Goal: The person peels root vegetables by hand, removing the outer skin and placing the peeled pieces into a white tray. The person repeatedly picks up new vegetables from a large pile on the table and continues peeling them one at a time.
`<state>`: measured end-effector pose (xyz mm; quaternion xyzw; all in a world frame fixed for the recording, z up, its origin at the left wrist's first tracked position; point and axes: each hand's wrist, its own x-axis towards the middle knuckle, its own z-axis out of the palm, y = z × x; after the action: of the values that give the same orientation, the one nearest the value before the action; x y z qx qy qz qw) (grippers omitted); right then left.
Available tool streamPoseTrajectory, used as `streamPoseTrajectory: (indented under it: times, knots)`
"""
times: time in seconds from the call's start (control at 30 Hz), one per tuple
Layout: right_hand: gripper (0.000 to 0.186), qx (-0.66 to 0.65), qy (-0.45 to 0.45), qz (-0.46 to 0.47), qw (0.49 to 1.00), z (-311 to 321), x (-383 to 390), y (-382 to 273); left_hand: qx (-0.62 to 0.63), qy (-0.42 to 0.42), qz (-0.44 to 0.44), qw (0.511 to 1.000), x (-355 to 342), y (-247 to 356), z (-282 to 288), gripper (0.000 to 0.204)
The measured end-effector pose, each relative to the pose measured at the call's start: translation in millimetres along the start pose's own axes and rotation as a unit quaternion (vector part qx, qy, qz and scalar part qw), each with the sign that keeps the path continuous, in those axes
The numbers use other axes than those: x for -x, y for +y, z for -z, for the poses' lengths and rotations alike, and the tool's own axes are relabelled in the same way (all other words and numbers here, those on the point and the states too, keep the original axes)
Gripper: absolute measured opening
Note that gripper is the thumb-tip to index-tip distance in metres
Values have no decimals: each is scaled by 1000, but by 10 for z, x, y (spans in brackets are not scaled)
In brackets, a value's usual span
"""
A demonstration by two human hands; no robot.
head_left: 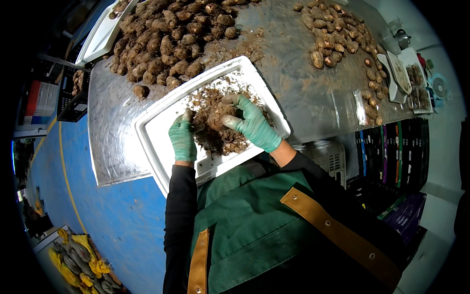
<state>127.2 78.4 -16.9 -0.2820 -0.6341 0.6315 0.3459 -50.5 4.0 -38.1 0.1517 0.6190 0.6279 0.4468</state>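
Observation:
In green gloves, both my hands are over a white tray (146,138) that holds a heap of brown fibrous peelings (221,142). My right hand (253,125) has its thumb and fingers around a hairy brown taro root (216,116). Just left of the root is my left hand (183,139), its fingers bent together. A small shiny sliver, like a short blade, shows at its fingertips, too indistinct to name surely. Part of the taro is hidden behind my right fingers.
A big pile of hairy taro roots (166,46) lies beyond the tray on the metal table (298,105). Cleaner roots (333,32) are heaped at the far right, near a white scale (399,73). Black crates (406,154) stand below the right edge; a black crate (73,95) sits left.

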Motion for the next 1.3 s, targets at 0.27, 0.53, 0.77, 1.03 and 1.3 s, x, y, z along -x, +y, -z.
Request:
streamPoseTrajectory:
  times: [0.27, 0.53, 0.77, 1.03, 1.3]
  knots:
    - [44, -41, -21, -17, 999, -14, -6, 37, -4, -183, -88, 979, 264, 159, -266, 31]
    - [44, -83, -3, -40, 996, 16, 24, 0, 42, -89, -51, 994, 135, 60, -38, 36]
    - [49, -111, -84, -123, 983, 30, 56, -33, -3, -46, -74, 996, 183, -13, -141, 29]
    - [52, -122, -72, -178, 974, -17, -15, -70, -65, -141, -183, 971, 287, 254, -156, 55]
    - [64, 150, -52, -34, 987, -67, -32, -60, -115, -104, -181, 971, 293, 121, -282, 26]
